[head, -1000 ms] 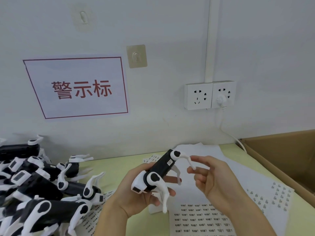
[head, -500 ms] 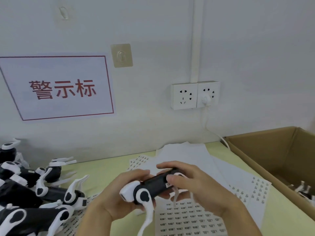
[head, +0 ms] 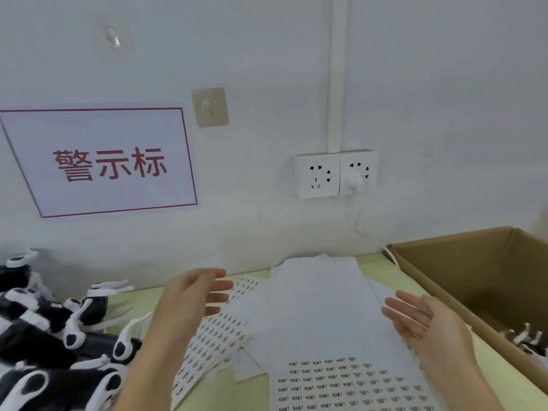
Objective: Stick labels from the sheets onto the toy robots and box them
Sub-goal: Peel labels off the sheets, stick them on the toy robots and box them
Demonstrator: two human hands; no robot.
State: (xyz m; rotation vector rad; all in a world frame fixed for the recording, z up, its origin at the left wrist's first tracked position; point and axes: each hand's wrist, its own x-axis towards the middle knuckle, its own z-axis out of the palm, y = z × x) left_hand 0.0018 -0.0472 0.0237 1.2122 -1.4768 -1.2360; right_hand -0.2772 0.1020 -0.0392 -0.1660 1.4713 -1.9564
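Hands (head: 189, 295) (head: 421, 318) empty, above label sheets (head: 326, 310)

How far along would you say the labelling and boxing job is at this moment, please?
Done: at least one toy robot lies in the cardboard box. In hand: nothing; the left hand and right hand hover open and empty above the label sheets. Left: a pile of toy robots waits on the left, and the front sheet keeps many rows of labels.

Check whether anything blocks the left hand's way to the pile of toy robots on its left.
Nothing visible does. The left hand hovers open above the label sheets, and the toy robots lie heaped just to its left on the table, with only bare tabletop between them.
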